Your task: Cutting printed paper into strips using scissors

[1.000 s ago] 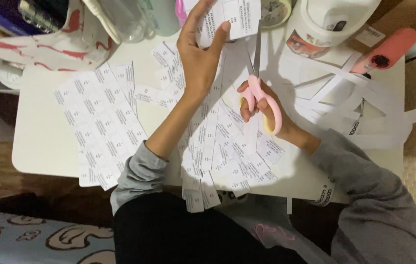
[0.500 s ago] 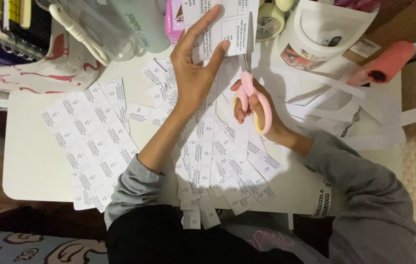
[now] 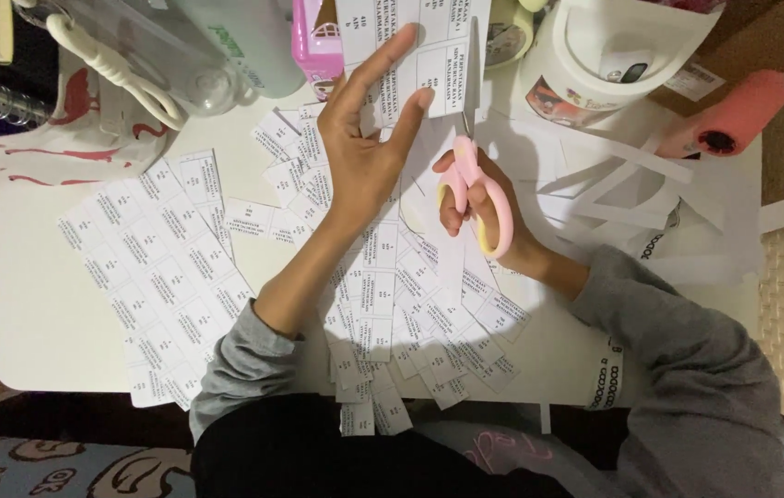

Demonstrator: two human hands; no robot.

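Observation:
My left hand (image 3: pixel 366 148) holds up a white printed label sheet (image 3: pixel 410 51) at the top centre, thumb and fingers pinching its lower edge. My right hand (image 3: pixel 477 198) grips pink-handled scissors (image 3: pixel 470 166), whose blades run up into the sheet's right side. Both forearms wear grey sleeves pushed up. Beneath my hands lie several cut label strips (image 3: pixel 410 314) fanned across the white table (image 3: pixel 51 323).
A full uncut label sheet (image 3: pixel 166 277) lies at the left. White paper offcuts (image 3: pixel 650 203) pile up at the right. A clear bottle (image 3: pixel 161 46), a pink box (image 3: pixel 313 41), a white tub (image 3: pixel 595 55) and a coral roller (image 3: pixel 733 115) line the far edge.
The view has shifted a little, so the table things sit lower and more to the left. My left hand has spread its fingers higher on the sheet; the scissors stay in the cut.

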